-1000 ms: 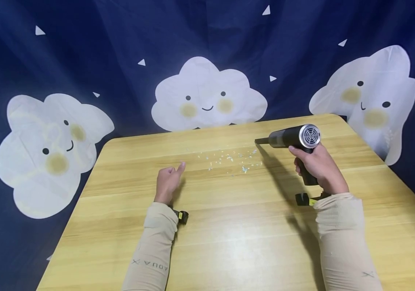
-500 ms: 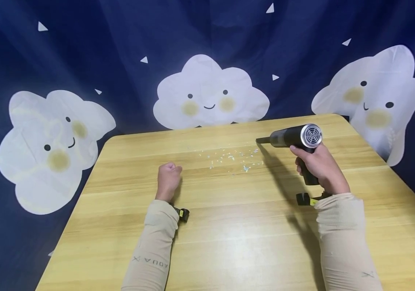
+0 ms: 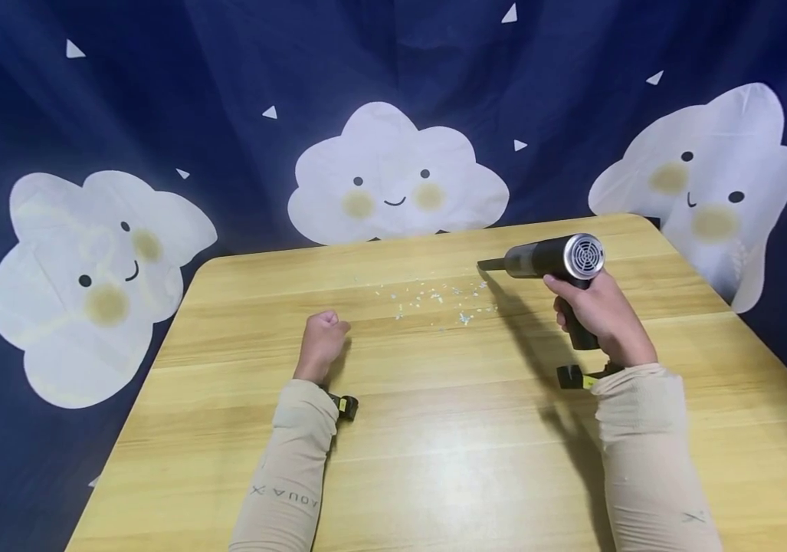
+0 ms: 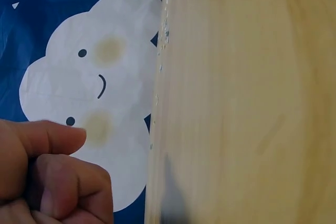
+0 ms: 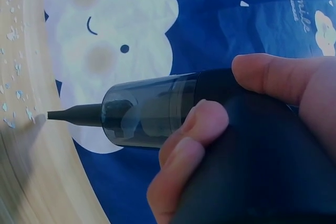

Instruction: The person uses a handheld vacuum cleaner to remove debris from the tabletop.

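My right hand (image 3: 600, 310) grips the handle of a black handheld vacuum cleaner (image 3: 541, 259), its thumb laid along the body. The vacuum has a silver vented rear cap, a see-through dust chamber (image 5: 142, 111) and a narrow nozzle (image 5: 76, 114). In the head view the nozzle points left, above the far right part of the scattered bits. Small white and bluish scraps (image 3: 464, 318) lie loose on the wooden table (image 3: 434, 429). Left of them, my left hand (image 3: 322, 341) is curled into a fist above the table. Nothing shows within its fingers (image 4: 79, 182).
A dark blue curtain (image 3: 241, 176) printed with smiling clouds hangs behind the table's far edge. Small black cameras, one (image 3: 348, 407) on the left wrist and one (image 3: 570, 376) on the right, stick out by the sleeves. The vacuum casts a long shadow on the tabletop.
The left thumb, raised a second ago, has folded down to the curled fingers. The vacuum nozzle has shifted slightly left. The scraps look much the same.
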Demonstrator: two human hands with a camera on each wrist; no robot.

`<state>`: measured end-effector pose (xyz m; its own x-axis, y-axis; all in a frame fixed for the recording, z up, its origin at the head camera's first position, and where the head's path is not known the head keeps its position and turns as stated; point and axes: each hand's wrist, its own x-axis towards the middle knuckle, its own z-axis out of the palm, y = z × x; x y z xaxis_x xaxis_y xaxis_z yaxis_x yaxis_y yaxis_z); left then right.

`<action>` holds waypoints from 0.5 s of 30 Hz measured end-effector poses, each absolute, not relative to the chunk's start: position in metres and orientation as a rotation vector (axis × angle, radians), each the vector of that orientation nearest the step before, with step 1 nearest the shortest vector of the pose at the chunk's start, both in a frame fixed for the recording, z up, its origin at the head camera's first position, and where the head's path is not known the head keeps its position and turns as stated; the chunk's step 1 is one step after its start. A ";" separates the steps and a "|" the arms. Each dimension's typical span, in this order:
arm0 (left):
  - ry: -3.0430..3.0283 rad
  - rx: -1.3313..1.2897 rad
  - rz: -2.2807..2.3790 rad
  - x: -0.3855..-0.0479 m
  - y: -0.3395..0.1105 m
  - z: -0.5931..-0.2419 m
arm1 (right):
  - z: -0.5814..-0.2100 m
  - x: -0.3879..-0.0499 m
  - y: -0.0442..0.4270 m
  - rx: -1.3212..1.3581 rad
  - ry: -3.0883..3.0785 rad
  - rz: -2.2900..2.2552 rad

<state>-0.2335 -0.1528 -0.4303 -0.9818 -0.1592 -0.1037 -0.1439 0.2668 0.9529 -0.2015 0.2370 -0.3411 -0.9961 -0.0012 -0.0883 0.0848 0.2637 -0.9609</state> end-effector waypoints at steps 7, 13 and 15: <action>-2.470 0.325 -1.875 -0.234 -0.154 -0.429 | -0.342 -0.203 0.233 0.067 2.428 -1.867; -2.531 0.303 -1.764 -0.235 -0.154 -0.427 | -0.342 -0.202 0.230 0.065 2.414 -1.869; -2.552 0.300 -1.731 -0.235 -0.153 -0.427 | -0.342 -0.203 0.230 0.068 2.413 -1.869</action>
